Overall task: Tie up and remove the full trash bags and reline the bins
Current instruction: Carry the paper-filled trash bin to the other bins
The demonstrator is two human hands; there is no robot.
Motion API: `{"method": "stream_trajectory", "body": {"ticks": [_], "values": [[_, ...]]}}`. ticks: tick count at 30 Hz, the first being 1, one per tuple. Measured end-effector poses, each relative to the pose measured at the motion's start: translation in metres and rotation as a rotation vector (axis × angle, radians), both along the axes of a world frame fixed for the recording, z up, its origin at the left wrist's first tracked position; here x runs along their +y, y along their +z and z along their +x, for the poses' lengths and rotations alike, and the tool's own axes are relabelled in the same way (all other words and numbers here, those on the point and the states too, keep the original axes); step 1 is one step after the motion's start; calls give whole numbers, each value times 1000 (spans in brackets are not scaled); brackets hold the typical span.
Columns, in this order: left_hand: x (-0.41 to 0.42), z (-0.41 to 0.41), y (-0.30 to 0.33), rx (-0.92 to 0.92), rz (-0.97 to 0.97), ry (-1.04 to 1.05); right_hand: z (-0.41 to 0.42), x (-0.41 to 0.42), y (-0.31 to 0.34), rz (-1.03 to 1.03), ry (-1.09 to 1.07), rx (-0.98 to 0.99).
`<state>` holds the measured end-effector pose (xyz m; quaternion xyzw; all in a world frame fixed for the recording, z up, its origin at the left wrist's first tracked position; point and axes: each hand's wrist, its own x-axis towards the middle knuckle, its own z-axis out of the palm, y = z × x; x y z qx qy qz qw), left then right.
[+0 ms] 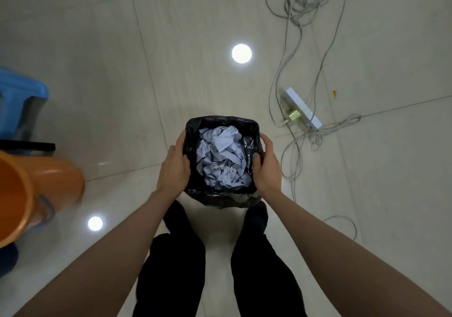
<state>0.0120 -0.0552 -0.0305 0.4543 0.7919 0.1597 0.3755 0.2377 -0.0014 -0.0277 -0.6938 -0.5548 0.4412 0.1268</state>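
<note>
Black plastic is what you have in hand: the bag (221, 123) lines a small bin that stands on the floor (122, 72) just ahead of your feet, its edge folded over the rim and hiding the bin itself. Crumpled paper (221, 156) fills it nearly to the top. That fullness is the main risk, I judge; gather the edge too fast or unevenly and paper could spill over the side, and a thin film like this might tear if you pull it against the rim or drag one side up before the other. Lifting the bag may also carry the light bin up with it. Your left hand (175, 167) lies along the left side of the rim, thumb hooked just over the edge and the fingers curled down the outside, so it grasps bag and rim together. Your right hand (266, 167) mirrors it on the right side, thumb tucked inside against a shiny fold of plastic, fingers wrapped round the outside. Both grips look moderate, not clenched tight. To your right, cables (293, 23) and a power strip (303, 107) lie near the bin, a snag if you swing the bag that way. An orange bucket (36, 182) and a blue tub (22, 96) sit well apart on your left.
</note>
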Motion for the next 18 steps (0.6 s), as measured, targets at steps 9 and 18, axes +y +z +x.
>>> {"method": "stream_trajectory", "body": {"ticks": [9,18], "values": [[24,8,219,12,73,-8,11,29,210,82,51,-18],[68,-1,413,51,217,-86,12,72,411,276,70,41]]}}
